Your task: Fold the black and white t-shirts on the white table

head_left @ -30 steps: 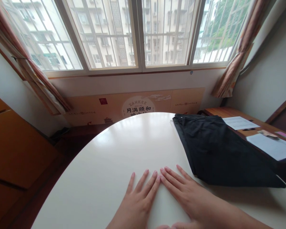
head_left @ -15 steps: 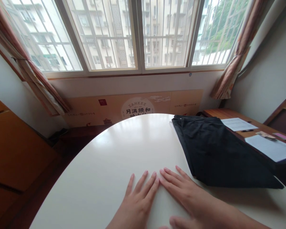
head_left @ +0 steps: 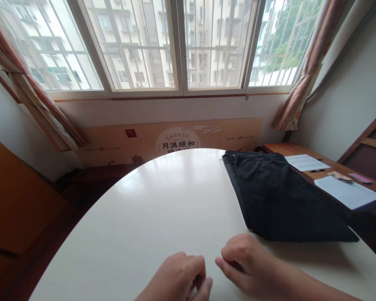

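Observation:
Both hands are at the near side of a round white table. My left hand is curled into a loose fist, its thumb toward the right, with nothing seen in it. Just to its right, my right hand is also curled with the thumb pointing left; no object shows in its grip. A small gap separates the two. Folded black cloth, apparently trousers, lies on the table's right side, just beyond my right hand and apart from it.
Right of the table stands a wooden desk with paper sheets, a pen and a pink item. A printed cardboard panel lines the wall under the barred window. An orange-brown cabinet is at left.
Both hands lay flat with fingers stretched out; now they are curled into loose fists, nearer to me and slightly farther apart. The black cloth stays in place as the view shifts slightly.

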Demonstrator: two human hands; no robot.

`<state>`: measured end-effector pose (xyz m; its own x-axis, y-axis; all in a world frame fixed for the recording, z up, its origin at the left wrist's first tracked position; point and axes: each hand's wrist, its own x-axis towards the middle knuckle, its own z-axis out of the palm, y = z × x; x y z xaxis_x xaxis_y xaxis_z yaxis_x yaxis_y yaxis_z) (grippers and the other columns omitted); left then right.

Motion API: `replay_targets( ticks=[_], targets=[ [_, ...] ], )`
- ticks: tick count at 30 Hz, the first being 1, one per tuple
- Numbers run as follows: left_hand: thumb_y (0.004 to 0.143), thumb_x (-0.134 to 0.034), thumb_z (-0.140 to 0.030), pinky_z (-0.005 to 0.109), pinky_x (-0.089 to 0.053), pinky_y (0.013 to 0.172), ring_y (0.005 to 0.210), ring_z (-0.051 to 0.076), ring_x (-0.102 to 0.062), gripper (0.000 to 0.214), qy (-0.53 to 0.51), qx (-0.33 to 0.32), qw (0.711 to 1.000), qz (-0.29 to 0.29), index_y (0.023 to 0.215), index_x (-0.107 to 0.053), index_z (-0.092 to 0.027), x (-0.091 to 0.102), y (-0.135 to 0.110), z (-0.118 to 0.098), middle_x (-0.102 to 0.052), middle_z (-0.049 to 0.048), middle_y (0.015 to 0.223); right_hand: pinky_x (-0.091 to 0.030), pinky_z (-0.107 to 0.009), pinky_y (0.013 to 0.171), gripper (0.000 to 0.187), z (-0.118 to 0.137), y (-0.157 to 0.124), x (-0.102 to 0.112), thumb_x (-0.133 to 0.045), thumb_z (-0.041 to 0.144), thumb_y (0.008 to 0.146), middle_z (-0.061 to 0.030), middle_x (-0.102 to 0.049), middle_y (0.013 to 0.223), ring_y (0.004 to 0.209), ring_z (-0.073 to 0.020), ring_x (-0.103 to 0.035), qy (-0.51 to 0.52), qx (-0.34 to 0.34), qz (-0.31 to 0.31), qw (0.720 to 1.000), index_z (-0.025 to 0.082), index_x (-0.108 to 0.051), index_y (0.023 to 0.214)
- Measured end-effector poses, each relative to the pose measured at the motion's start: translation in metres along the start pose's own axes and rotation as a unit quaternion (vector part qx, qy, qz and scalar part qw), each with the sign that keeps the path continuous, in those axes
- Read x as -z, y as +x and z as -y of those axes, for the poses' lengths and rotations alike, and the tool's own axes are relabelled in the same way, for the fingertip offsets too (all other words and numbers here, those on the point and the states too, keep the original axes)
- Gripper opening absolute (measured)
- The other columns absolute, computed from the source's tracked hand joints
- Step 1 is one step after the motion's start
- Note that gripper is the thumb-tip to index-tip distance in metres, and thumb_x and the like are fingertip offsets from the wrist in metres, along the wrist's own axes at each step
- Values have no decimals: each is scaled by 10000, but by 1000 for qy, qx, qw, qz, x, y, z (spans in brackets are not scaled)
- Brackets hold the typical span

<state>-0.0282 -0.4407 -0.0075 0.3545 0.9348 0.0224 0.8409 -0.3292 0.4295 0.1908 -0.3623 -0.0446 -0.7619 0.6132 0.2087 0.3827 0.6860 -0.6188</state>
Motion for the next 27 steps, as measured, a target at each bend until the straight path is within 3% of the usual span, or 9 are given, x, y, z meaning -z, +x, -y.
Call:
replay_targets(
  ticks=[4,8,14,16,18,20,22,24,27],
  targets=[
    [930,-508,-252,248,-347,559,570,122,-497,293,-17,-7,1000,10,672,-371,-226,0,3,3,-549,-32,607,-232,-304,597,411,4,3,10,-372,415,1090,56,-359,619,569,-128,-339,-18,-26,3,999,244,-327,719],
    [940,-483,-282,254,-319,535,518,119,-441,346,-38,-35,999,3,640,-319,-230,-5,7,9,-474,-40,551,-322,-278,624,153,2,5,15,-382,244,1021,8,-609,741,619,-152,-524,-24,-35,15,999,240,-514,944],
    [967,-443,-307,273,-304,571,571,130,-444,345,-31,-9,999,20,663,-304,-224,-1,7,3,-477,-24,600,-408,-255,637,299,8,4,10,-420,151,986,14,-686,743,609,-159,-611,-11,6,-7,1000,219,-602,1213],
    [970,-432,-330,278,-305,589,586,132,-433,341,-41,7,999,27,673,-303,-223,0,7,2,-469,-24,616,-462,-243,691,344,14,1,26,-385,121,988,-11,-736,877,688,-147,-657,20,40,-30,999,223,-601,1235],
    [972,-427,-355,278,-304,601,597,131,-425,343,-58,17,998,37,679,-305,-223,0,7,2,-461,-26,629,-489,-259,735,345,13,-2,56,-362,140,1006,-33,-744,977,750,-154,-675,-11,43,-117,992,232,-615,1222],
    [972,-430,-369,279,-295,604,602,129,-411,346,-71,23,996,44,681,-310,-223,0,7,3,-454,-29,639,-487,-303,722,261,0,-5,91,-413,277,1048,-49,-731,952,747,-192,-671,-124,-46,-274,953,227,-626,1190],
    [966,-441,-368,283,-279,602,598,128,-390,345,-76,21,996,45,680,-312,-223,-1,6,4,-439,-35,637,-475,-356,717,312,-25,-9,121,-573,481,1005,-73,-729,914,802,-270,-696,-256,-214,-361,871,212,-628,1152],
    [961,-451,-359,287,-271,604,599,128,-382,338,-78,17,996,41,681,-318,-224,-1,6,4,-432,-38,634,-451,-375,697,335,-51,-12,138,-641,536,964,-97,-739,887,858,-338,-721,-318,-356,-282,832,216,-632,1065],
    [955,-465,-343,289,-269,611,603,128,-384,321,-88,9,995,35,685,-338,-224,-1,5,5,-431,-43,631,-398,-350,662,181,-76,-15,141,-546,399,1028,-106,-756,914,858,-330,-740,-342,-406,-141,836,239,-607,970]
  ],
)
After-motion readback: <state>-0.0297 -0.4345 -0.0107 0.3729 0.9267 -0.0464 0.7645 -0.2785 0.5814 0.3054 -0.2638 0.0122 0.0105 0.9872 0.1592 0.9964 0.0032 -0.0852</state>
